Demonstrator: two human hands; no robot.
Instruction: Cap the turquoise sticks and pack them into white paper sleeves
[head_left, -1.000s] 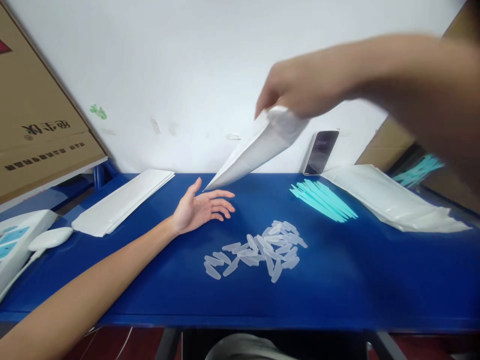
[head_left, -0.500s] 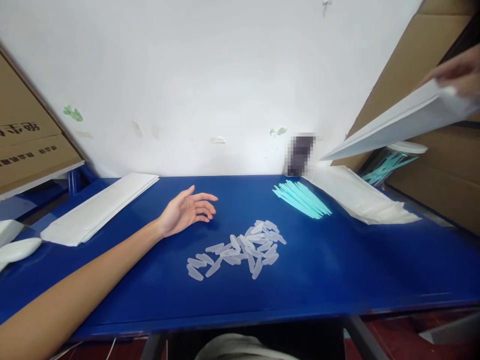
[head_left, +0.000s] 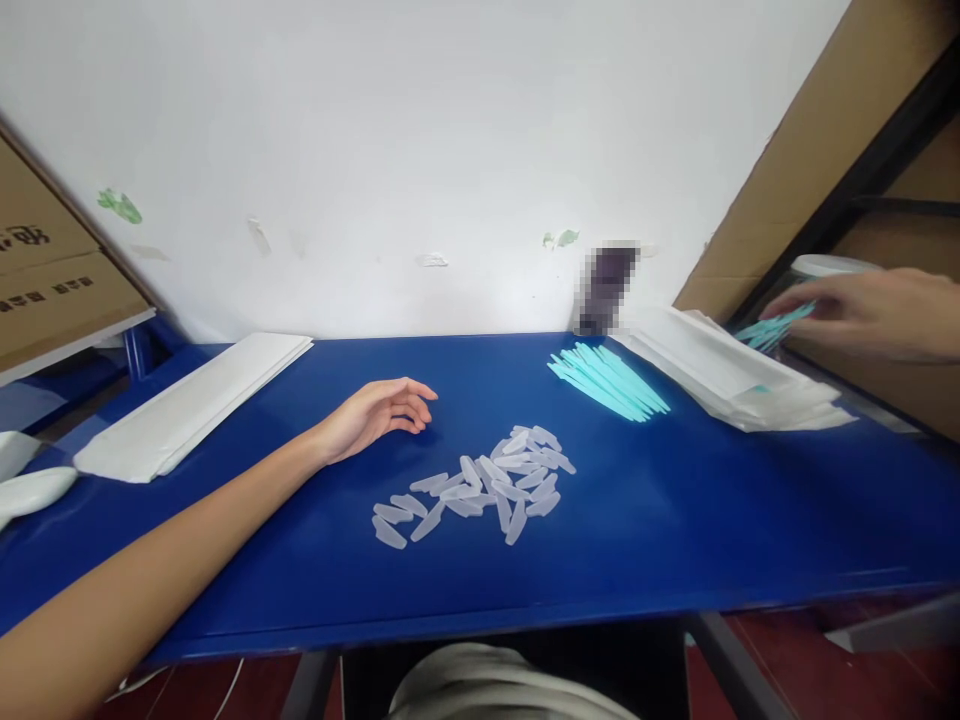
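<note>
My left hand (head_left: pixel 379 412) rests on the blue table (head_left: pixel 675 540), fingers loosely curled and empty, just left of a heap of several clear plastic caps (head_left: pixel 487 485). My right hand (head_left: pixel 862 310) hovers at the far right, fingers stretched out and holding nothing, above the right stack of white pouches (head_left: pixel 731 375) and near the teal sticks in a container (head_left: pixel 772 325). A fan of teal sticks (head_left: pixel 607 380) lies on the table between the caps and that stack.
Another stack of white pouches (head_left: pixel 187 410) lies at the left. A blurred dark object (head_left: pixel 604 290) leans on the white wall. Cardboard boxes stand at the left (head_left: pixel 52 290) and right (head_left: pixel 825 140). A white device (head_left: pixel 34 490) sits at the left edge.
My right hand carried a white pouch from above the table's middle to the right and let it go on the right stack. My left hand's fingers curled slightly.
</note>
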